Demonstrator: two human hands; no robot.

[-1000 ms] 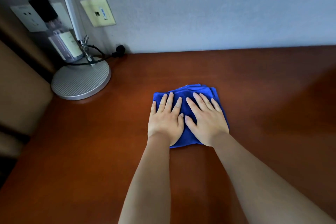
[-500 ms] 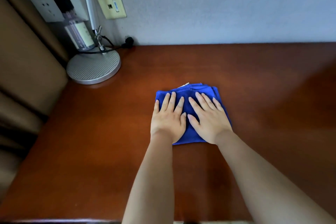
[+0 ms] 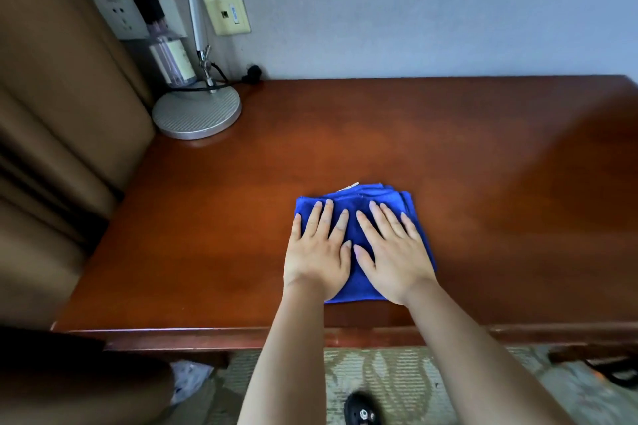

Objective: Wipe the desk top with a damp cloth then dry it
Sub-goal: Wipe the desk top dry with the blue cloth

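A folded blue cloth (image 3: 379,198) lies flat on the reddish-brown wooden desk top (image 3: 224,217), a little right of the middle and near the front edge. My left hand (image 3: 319,252) presses on the cloth's left half with straight, spread fingers. Beside it, my right hand (image 3: 393,252) presses on the right half the same way. The two thumbs almost meet over the cloth's middle. Most of the cloth is hidden under my palms.
A silver lamp base (image 3: 196,114) with its pole and black cable stands at the back left corner, a clear bottle (image 3: 172,59) behind it. Brown curtains (image 3: 51,114) hang along the left. Wall sockets (image 3: 226,12) sit above. The desk's front edge (image 3: 207,335) and patterned carpet (image 3: 379,379) show below.
Both hands have drawn the cloth toward the front edge of the desk. The view has pulled back, so the desk's front edge and the floor show now.
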